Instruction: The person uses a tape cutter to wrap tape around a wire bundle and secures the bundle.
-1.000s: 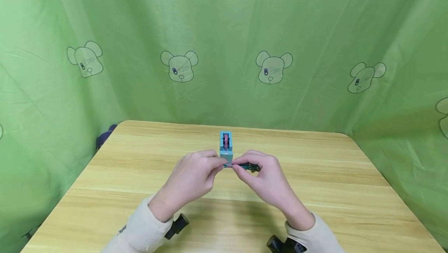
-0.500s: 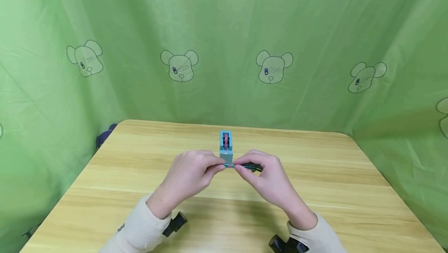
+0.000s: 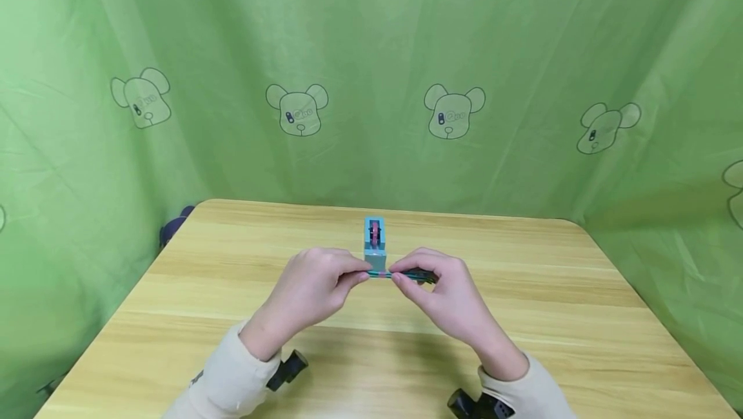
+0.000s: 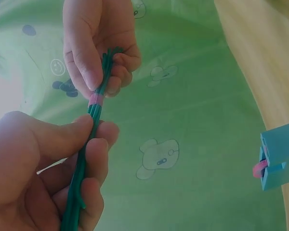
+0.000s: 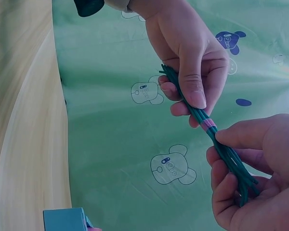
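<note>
A bundle of thin green strands [image 5: 227, 156] is held level between both hands, just in front of the tape dispenser in the head view. A band of pink tape [image 4: 95, 99] wraps it near its middle. My left hand [image 3: 316, 283] pinches the bundle on one side of the band, thumb against curled fingers. On the other side, my right hand [image 3: 444, 290] grips it between thumb and fingers, and loose strand ends stick out past that palm. The blue tape dispenser [image 3: 375, 259], with a pink tape roll [image 3: 374, 234], stands on the table behind the hands.
The wooden table [image 3: 191, 303] spans the space under the arms. A green curtain [image 3: 371, 32] with bear-head prints surrounds its far and side edges. Something purple [image 3: 172, 229] shows beyond the table's left edge. Each wrist carries a black camera [image 3: 287, 369].
My left hand has drawn slightly left, away from the right hand. More of the bundle and its pink band now shows between the fingertips. The dispenser has stayed put.
</note>
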A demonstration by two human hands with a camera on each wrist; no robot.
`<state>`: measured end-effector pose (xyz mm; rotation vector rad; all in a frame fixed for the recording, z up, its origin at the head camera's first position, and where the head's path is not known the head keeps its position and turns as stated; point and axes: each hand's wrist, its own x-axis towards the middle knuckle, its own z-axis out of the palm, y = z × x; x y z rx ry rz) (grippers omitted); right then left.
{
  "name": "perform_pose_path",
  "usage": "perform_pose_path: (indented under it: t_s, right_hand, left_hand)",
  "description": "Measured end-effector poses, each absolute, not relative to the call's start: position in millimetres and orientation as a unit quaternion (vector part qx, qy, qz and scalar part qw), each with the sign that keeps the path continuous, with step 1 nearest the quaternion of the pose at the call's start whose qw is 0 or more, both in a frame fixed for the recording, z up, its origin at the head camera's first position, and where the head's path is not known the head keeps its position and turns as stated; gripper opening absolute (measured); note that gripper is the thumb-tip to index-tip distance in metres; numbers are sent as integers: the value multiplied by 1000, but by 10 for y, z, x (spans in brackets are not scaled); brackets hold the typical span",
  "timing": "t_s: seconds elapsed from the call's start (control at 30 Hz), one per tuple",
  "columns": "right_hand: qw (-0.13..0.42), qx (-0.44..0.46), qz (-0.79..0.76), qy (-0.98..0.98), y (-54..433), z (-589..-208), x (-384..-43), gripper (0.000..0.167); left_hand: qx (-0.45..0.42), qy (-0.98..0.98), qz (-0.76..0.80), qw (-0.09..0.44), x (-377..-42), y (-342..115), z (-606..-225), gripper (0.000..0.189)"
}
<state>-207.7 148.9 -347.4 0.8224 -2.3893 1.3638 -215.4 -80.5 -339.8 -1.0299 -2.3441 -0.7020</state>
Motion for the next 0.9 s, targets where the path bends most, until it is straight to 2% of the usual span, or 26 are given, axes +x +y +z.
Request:
perform_pose_path:
  t_s: [0.27,0.9]
  right_hand:
    - [129,282,486,-817,1500,-3466,-2079,12]
    - [130,266,504,-812,1544,-3470,-2037,11]
  left_hand:
    - [-369,-859,-278,220,-2145,-842,-3362,7]
    - [-352,-866,-284,213,-2117,-891,-3377,3]
